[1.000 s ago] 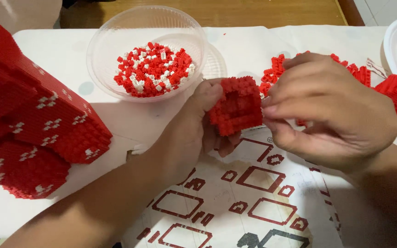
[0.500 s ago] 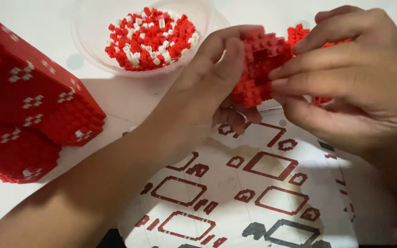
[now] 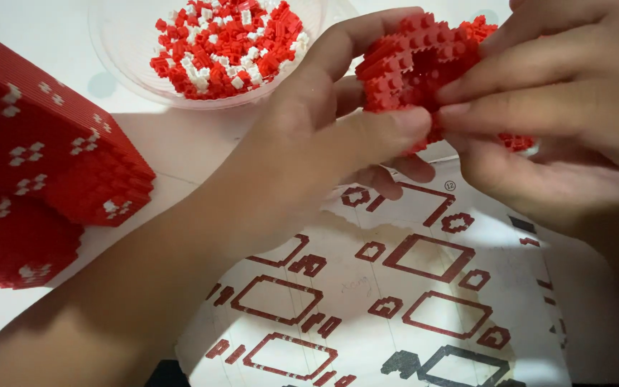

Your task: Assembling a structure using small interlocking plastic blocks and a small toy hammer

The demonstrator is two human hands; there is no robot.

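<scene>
A small red block assembly (image 3: 413, 61) made of tiny studded bricks is held up between both hands. My left hand (image 3: 324, 140) grips it from the left, thumb pressed across its lower front. My right hand (image 3: 560, 115) clasps it from the right, fingers laid over its side. Part of the assembly is hidden behind the fingers. Below the hands lies a printed instruction sheet (image 3: 395, 301) with red outline diagrams.
A clear plastic bowl (image 3: 120, 54) of loose red and white bricks sits at the top. A large red brick structure (image 3: 37, 165) with white dot patterns stands at the left on the white table (image 3: 180, 140).
The view has closed in on the hands. The red assembly has been raised and turned, showing a hollow in its top. Both hands keep their grip.
</scene>
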